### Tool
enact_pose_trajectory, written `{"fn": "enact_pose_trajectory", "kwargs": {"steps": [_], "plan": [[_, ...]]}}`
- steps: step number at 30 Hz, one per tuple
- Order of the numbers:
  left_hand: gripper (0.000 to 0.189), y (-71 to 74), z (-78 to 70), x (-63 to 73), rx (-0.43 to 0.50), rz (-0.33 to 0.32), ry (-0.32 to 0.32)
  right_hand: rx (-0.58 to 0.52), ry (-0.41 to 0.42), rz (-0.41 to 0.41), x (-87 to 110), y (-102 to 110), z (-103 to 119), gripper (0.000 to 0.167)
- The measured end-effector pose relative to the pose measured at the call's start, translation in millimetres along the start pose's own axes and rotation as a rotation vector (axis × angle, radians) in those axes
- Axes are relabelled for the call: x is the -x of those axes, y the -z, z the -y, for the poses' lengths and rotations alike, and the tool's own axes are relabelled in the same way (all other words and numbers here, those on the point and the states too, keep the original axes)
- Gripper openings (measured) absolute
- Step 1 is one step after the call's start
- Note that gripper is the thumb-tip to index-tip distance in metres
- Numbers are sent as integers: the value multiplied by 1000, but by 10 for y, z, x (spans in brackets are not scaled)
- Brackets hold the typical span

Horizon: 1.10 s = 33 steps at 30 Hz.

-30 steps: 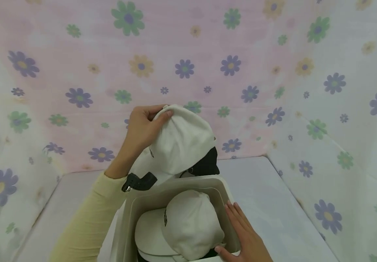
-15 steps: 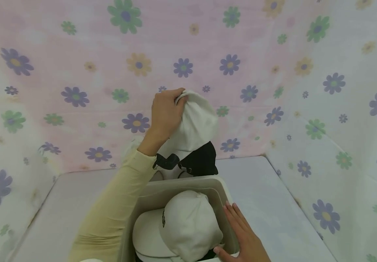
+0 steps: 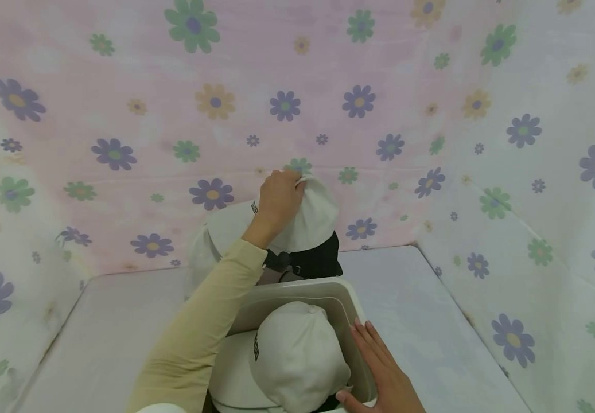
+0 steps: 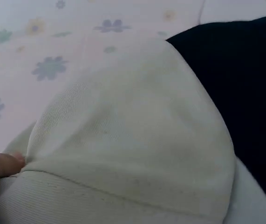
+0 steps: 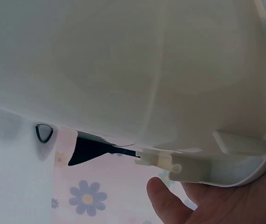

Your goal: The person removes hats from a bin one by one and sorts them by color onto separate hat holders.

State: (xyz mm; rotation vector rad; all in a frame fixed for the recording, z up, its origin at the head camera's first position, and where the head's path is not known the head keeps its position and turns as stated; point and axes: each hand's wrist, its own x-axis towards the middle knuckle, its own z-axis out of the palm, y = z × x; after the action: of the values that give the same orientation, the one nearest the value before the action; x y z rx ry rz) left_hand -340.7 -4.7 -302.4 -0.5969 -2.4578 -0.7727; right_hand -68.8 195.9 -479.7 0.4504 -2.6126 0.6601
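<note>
Beyond the bin, my left hand (image 3: 280, 201) pinches the top of a white baseball cap (image 3: 320, 212) with dark lettering at its front. The brim points left, and the cap sits against or over a black cap (image 3: 323, 255); which of the two I cannot tell. In the left wrist view, the white cap's crown (image 4: 133, 135) fills the middle, with the black cap (image 4: 235, 79) showing from under its edge. My right hand (image 3: 387, 378) rests along the right rim of a white plastic bin (image 3: 338, 285), fingers straight. Inside lies another white cap (image 3: 299, 355).
Something black shows beneath the white cap in the bin. A pale flat surface (image 3: 395, 298) extends around the bin, bounded behind and at the sides by flowered cloth (image 3: 323, 69). The bin's underside (image 5: 109, 60) fills most of the right wrist view.
My left hand has moved right with the white cap, rising and then coming down, and the brim has come into view at left. The right hand stays on the bin.
</note>
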Motion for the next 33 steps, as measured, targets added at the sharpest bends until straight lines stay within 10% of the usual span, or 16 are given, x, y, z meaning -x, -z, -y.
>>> {"fn": "enact_pose_trajectory", "kwargs": {"steps": [12,33], "plan": [[20,-408,108,77,-57,82,-3,-15,9,-16,17,-9,11,100],[43,-195,244,88,33,272,41,-8,7,-15,-6,-10,15,99]]}}
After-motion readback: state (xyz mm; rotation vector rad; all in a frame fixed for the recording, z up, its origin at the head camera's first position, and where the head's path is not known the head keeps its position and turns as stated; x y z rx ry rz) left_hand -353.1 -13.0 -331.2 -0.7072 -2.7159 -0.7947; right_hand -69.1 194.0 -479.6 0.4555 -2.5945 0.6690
